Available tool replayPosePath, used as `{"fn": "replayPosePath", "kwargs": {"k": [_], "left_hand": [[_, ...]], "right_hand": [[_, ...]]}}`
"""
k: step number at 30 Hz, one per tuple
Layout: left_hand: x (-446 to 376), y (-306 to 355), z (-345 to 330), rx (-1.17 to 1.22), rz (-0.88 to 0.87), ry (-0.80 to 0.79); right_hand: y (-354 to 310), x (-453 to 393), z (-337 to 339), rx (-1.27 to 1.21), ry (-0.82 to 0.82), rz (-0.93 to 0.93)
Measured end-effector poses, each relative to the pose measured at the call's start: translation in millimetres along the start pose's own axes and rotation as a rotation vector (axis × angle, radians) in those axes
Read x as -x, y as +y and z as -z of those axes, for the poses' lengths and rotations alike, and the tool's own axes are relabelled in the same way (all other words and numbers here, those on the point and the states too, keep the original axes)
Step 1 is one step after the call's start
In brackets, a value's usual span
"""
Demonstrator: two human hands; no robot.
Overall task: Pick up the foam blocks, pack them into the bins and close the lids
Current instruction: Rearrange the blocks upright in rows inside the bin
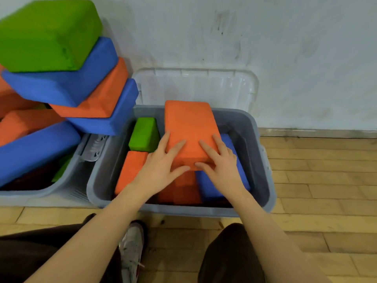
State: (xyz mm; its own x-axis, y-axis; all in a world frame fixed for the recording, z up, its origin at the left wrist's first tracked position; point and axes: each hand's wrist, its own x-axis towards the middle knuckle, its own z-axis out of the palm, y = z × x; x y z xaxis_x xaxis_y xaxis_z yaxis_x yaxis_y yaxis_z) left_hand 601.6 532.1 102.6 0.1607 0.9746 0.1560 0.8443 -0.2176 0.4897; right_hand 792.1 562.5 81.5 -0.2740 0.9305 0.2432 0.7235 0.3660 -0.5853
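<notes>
Pressing flat-fingered on the near end of the orange block [190,127], left hand [163,166] and right hand [221,166] lie side by side, the block's long axis running away from them over the bin [263,160].

Setting type: indoor room with a bare floor area against a wall; the exact kind of room cannot be told.
Floor: light yellow-brown wooden parquet floor [326,180], laid in short strips, covering the near and right parts of the scene.
Wall: white painted wall [265,37] at the far side, scuffed with dark marks.
Skirting: pale grey skirting strip [316,132] where wall meets floor at right.
Storage: grey plastic storage bin [263,160] on the floor at centre, clear plastic lid [204,88] leaning at the wall behind it; second grey plastic bin [40,194] at left.
Contents: stacked green, blue and orange foam blocks [67,78] at far left.
</notes>
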Motion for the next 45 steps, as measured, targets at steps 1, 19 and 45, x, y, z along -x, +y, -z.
{"fn": "replayPosePath", "kwargs": {"k": [1, 19, 45], "left_hand": [[0.4, -6.7, 7.2, -0.015, -0.001, 0.037], [44.2, -83.5, 29.4, -0.093, 0.063, 0.242], [45.8, -82.9, -3.6, -0.281, 0.119, 0.185]], "right_hand": [[-9.1, -5.1, -5.7, -0.01, 0.023, 0.021], [-54.6, -27.0, -68.5, -0.243, 0.021, 0.169], [50.3, -8.0, -67.0, 0.385, -0.454, -0.261]]}}
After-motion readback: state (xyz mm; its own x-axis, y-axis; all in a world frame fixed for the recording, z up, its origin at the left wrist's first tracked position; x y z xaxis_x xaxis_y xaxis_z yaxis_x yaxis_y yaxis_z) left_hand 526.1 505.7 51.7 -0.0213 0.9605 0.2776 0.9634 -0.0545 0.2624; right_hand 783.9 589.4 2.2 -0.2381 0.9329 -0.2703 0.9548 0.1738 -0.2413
